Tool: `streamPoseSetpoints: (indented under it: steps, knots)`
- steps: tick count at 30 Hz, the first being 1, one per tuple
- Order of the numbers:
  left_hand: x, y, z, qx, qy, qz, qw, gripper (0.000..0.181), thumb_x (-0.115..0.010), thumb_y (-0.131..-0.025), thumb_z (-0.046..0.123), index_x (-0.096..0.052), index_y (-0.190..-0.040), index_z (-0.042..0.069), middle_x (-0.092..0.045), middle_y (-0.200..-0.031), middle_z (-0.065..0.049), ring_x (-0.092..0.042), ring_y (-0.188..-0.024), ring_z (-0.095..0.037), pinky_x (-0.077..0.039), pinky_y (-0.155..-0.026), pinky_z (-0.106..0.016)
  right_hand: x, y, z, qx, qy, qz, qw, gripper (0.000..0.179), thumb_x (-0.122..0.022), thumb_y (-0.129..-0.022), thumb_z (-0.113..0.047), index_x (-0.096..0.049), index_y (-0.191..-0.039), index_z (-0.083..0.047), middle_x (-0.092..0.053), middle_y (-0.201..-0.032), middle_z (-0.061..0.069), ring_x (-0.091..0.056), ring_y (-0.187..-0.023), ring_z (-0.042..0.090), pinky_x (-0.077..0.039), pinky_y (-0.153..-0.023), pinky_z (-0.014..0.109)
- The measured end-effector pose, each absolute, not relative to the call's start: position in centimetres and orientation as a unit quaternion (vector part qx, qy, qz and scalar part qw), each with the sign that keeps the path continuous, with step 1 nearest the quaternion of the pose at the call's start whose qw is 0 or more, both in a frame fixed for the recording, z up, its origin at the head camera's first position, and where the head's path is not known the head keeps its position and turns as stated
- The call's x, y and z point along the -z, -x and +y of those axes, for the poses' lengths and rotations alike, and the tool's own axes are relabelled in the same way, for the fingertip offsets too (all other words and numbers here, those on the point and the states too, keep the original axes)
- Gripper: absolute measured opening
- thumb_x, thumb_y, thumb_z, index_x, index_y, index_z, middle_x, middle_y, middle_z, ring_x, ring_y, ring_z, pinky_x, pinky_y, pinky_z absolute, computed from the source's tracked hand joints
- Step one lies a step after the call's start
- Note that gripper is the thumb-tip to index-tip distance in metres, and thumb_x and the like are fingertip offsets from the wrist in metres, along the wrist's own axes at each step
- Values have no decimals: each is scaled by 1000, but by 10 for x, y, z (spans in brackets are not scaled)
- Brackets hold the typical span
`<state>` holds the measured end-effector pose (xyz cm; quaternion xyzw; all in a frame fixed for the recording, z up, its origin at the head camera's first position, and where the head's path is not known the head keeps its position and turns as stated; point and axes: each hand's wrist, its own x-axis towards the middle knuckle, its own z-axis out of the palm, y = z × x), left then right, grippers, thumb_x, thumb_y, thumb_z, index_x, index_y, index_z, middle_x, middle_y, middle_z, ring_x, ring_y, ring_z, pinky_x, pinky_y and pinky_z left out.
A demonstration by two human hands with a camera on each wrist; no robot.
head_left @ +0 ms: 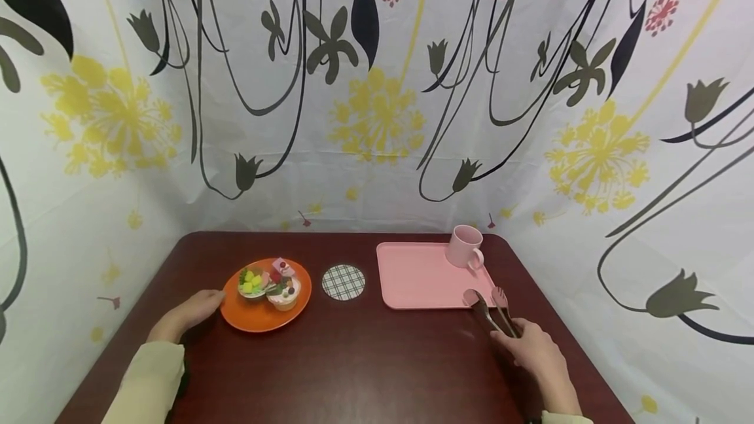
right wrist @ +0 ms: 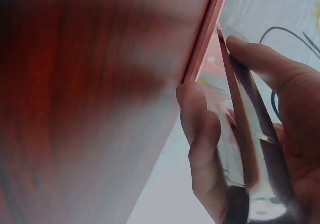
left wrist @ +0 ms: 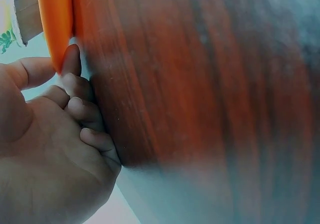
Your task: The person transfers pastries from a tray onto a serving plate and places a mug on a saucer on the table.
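Observation:
On the left, my left hand pinches the rim of an orange plate, thumb above and fingers curled beneath. The plate carries a fruit-topped tart, a cupcake with berries and a small pink cake piece. At the right, my right hand grips metal tongs, one end rounded like a spoon and the other pronged like a fork. Those ends overlap the near right corner of a pink tray. In the right wrist view, thumb and fingers lie on opposite sides of the tongs.
A pink mug stands upright at the tray's back right, its handle facing the near right. Between plate and tray lies a round checked coaster. Flower-patterned cloth hangs around the back and sides of the dark wooden table.

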<state>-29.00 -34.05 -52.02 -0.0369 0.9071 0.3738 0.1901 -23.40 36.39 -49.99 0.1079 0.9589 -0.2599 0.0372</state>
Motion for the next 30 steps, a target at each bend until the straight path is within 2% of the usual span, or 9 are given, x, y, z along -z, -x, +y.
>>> streamPoseSetpoints:
  steps: [4, 7, 11, 14, 18, 20, 22, 25, 30]
  knots:
    - [522, 291, -342, -376, 38, 906, 191, 68, -31, -112, 38, -42, -151, -17, -47, -152, -40, -54, -133, -49, -43, -115, -68, 499, 234, 362, 256, -112, 959, 43, 81, -73, -94, -62, -56, -146, -3, -71, -79, 0, -69, -68, 14, -45, -63, 39]
    - [522, 291, -342, -374, 38, 907, 191, 66, -31, -113, 36, -44, -151, -16, -50, -151, -38, -55, -132, -48, -43, -114, -67, 497, 234, 361, 249, -115, 960, 48, 77, -73, -93, -63, -59, -140, -4, -71, -78, 1, -68, -70, 16, -44, -63, 41]
    - [521, 291, -340, -373, 35, 907, 193, 65, -30, -113, 34, -43, -152, -17, -48, -153, -39, -54, -134, -48, -42, -115, -67, 495, 234, 361, 227, -113, 966, 46, 74, -74, -91, -66, -63, -130, -4, -73, -89, 6, -68, -80, 25, -49, -66, 48]
    - [519, 291, -338, -373, 34, 907, 194, 67, -31, -113, 34, -40, -152, -19, -45, -154, -41, -51, -136, -51, -41, -116, -68, 496, 233, 361, 214, -113, 969, 49, 78, -75, -88, -68, -64, -129, -2, -73, -98, 12, -68, -85, 30, -51, -69, 55]
    - [517, 291, -339, -374, 35, 907, 192, 67, -32, -113, 35, -40, -152, -19, -45, -154, -41, -50, -138, -53, -40, -117, -68, 497, 233, 360, 213, -118, 968, 59, 79, -78, -86, -65, -64, -129, -1, -74, -100, 14, -69, -84, 30, -51, -69, 57]
    - [517, 291, -340, -379, 38, 905, 191, 60, -33, -112, 33, -50, -144, -15, -54, -142, -37, -55, -128, -48, -45, -112, -63, 497, 233, 359, 212, -119, 968, 61, 78, -79, -86, -65, -64, -129, -2, -74, -100, 14, -69, -83, 29, -51, -69, 57]
    - [516, 291, -341, -384, 34, 903, 188, 51, -34, -111, 30, -56, -132, -11, -60, -128, -30, -57, -116, -40, -47, -102, -54, 497, 234, 358, 212, -120, 968, 64, 78, -79, -86, -65, -64, -127, -1, -73, -98, 13, -68, -82, 29, -51, -69, 56]
    - [516, 292, -343, -394, 32, 899, 187, 41, -36, -109, 28, -56, -120, -6, -57, -115, -20, -52, -106, -32, -41, -91, -48, 496, 236, 357, 211, -121, 967, 69, 79, -79, -86, -66, -63, -127, -1, -72, -96, 13, -68, -81, 28, -50, -68, 55]
    - [518, 292, -344, -390, 29, 899, 194, 61, -36, -111, 32, -48, -145, -17, -58, -137, -32, -58, -122, -40, -48, -107, -57, 496, 237, 357, 210, -125, 967, 77, 75, -79, -87, -64, -60, -125, -1, -69, -94, 12, -66, -79, 28, -49, -67, 52]
